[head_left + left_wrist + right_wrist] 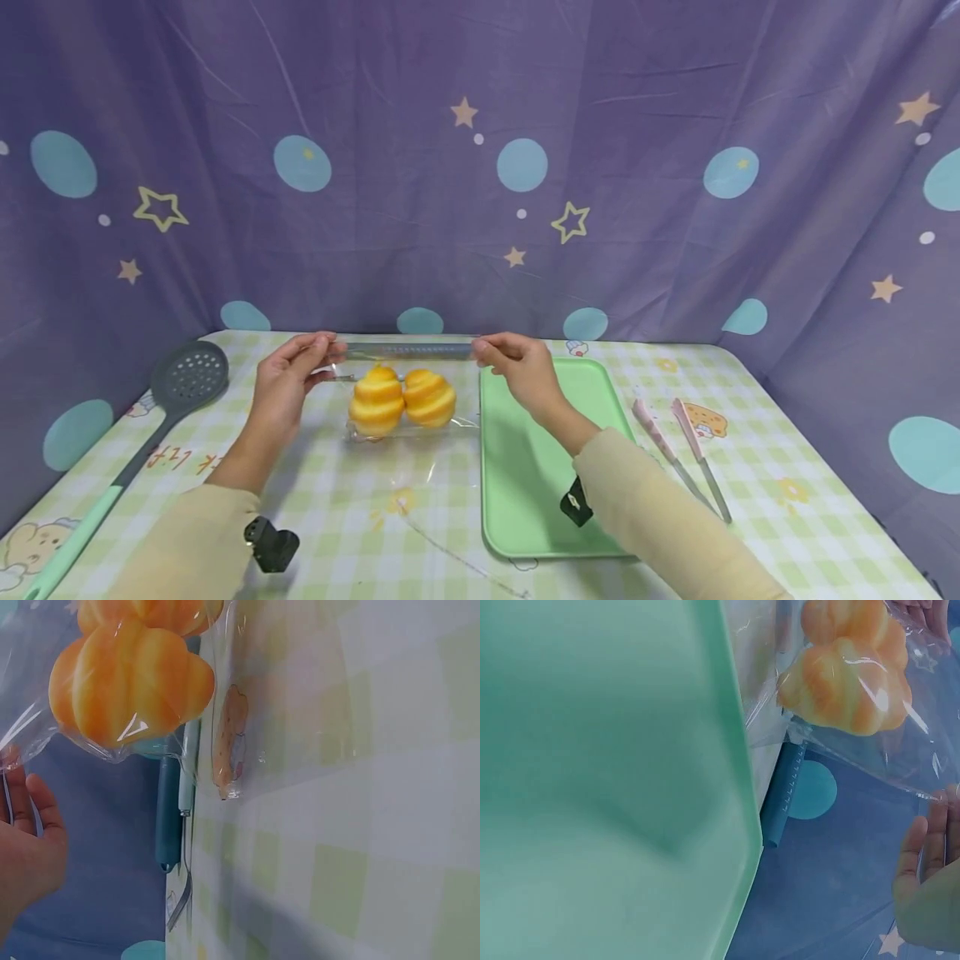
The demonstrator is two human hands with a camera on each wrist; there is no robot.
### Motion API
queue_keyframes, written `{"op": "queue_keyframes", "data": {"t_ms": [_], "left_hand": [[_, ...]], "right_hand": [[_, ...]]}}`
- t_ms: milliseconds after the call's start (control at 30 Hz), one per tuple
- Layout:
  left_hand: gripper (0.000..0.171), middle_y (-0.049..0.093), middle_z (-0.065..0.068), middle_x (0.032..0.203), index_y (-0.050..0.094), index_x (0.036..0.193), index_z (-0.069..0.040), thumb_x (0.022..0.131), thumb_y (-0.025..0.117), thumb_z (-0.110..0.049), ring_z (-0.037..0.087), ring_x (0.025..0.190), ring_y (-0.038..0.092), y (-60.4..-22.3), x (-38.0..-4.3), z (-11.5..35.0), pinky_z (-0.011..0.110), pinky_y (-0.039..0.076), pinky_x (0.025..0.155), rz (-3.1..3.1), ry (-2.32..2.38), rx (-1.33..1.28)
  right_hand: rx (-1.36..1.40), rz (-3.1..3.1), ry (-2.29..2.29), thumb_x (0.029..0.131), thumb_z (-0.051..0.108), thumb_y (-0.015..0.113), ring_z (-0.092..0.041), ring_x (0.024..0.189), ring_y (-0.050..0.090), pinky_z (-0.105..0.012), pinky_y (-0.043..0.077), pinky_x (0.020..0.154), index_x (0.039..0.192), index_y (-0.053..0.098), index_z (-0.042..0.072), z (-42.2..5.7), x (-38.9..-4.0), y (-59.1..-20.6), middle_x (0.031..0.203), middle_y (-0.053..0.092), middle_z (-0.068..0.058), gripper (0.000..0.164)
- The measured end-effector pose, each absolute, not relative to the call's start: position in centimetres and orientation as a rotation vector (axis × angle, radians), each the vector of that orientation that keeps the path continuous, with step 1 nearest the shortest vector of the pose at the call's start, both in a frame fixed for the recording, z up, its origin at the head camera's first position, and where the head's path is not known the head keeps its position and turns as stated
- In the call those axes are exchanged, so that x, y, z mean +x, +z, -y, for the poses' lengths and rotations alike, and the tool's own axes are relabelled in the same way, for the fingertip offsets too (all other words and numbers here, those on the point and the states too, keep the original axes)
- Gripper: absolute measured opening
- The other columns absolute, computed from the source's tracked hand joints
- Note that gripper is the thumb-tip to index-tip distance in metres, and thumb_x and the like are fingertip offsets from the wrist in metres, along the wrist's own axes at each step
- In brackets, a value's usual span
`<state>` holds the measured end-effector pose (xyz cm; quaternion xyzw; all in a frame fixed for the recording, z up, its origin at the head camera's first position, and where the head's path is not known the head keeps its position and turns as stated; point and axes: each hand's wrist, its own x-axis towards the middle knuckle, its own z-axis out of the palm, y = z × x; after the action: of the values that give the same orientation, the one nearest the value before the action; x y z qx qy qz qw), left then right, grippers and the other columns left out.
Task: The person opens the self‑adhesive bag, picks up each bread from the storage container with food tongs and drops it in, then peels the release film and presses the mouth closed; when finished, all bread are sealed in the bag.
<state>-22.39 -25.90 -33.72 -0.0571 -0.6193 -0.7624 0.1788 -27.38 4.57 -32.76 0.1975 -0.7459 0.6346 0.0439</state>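
Note:
Two golden, ridged bread rolls (377, 402) lie side by side inside a clear plastic bag (467, 423). At the bag's upper left edge, my left hand (288, 379) pinches the film between thumb and fingers. Its opposite upper corner is pinched by my right hand (522, 373), which is above the far left part of a green tray (555, 500). The left wrist view shows the rolls (131, 686) through glossy film, with my left hand (30, 844) below them. In the right wrist view, my right hand (934, 874) touches the bag's edge.
Behind the bag lie a dark teal rod with white markings (784, 791) and a utensil with a mint handle (190, 765) and metal end. A grey slotted skimmer (190, 381) lies at left. Pink-and-grey tongs (693, 454) lie right of the tray. A purple curtain (420, 250) hangs behind.

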Motion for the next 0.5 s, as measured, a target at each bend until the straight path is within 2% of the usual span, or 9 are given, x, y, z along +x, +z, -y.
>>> {"op": "queue_keyframes", "data": {"t_ms": [133, 300, 500], "left_hand": [[0.015, 0.077, -0.007, 0.09, 0.076, 0.099, -0.016, 0.103, 0.062, -0.015, 0.007, 0.085, 0.072, -33.7, -22.4, 26.0, 0.021, 0.056, 0.075, 1.754, -2.145, -0.155], [0.016, 0.076, -0.008, 0.085, 0.078, 0.098, -0.018, 0.103, 0.063, -0.014, 0.005, 0.082, 0.071, -34.1, -22.4, 26.0, 0.019, 0.056, 0.076, 1.799, -2.142, -0.11], [0.019, 0.075, -0.009, 0.083, 0.077, 0.095, -0.024, 0.103, 0.062, -0.017, 0.004, 0.08, 0.071, -34.6, -22.6, 26.1, 0.018, 0.055, 0.076, 1.843, -2.146, -0.06]], "right_hand": [[0.602, 2.288, 1.946, 0.098, 0.018, 0.071, -0.034, 0.093, 0.07, -0.037, 0.057, 0.082, 0.111, 0.075, -0.003, -4.8, -27.5, -33.0, 0.096, 0.076, -0.011, 0.025], [0.577, 2.316, 1.966, 0.098, 0.019, 0.071, -0.028, 0.089, 0.071, -0.029, 0.056, 0.076, 0.111, 0.076, -0.001, -4.9, -27.6, -33.7, 0.093, 0.076, -0.007, 0.024], [0.596, 2.323, 1.999, 0.099, 0.019, 0.07, -0.022, 0.085, 0.073, -0.034, 0.058, 0.077, 0.108, 0.075, -0.005, -5.0, -27.9, -34.3, 0.09, 0.077, -0.007, 0.026]]}}
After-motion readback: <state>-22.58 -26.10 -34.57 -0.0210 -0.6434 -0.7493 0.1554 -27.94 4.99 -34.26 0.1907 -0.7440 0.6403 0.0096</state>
